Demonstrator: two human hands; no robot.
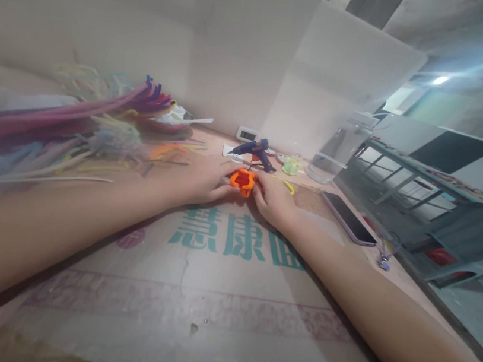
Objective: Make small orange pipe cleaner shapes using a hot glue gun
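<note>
Between my two hands is a small orange fuzzy ring-shaped piece (pixel 242 181), seemingly bent from pipe cleaners, with a darker red-orange hollow in its middle. My left hand (pixel 212 180) grips it from the left, thumb toward me and fingers behind. From the right, my right hand (pixel 273 196) closes on its other side. Both hands hold it over the far part of a cardboard sheet (pixel 227 281) printed with green characters. Just beyond them rests a blue glue gun (pixel 252 148). A yellow curved piece (pixel 288 186) lies by my right hand.
Bundles of coloured pipe cleaners (pixel 98 113) spread across the left side, blurred. At the back stand a small digital clock (pixel 248 134) and a yellow-green fuzzy piece (pixel 292 165). A clear plastic container (pixel 328 166) and a phone (pixel 348 219) sit at the right, near the table edge.
</note>
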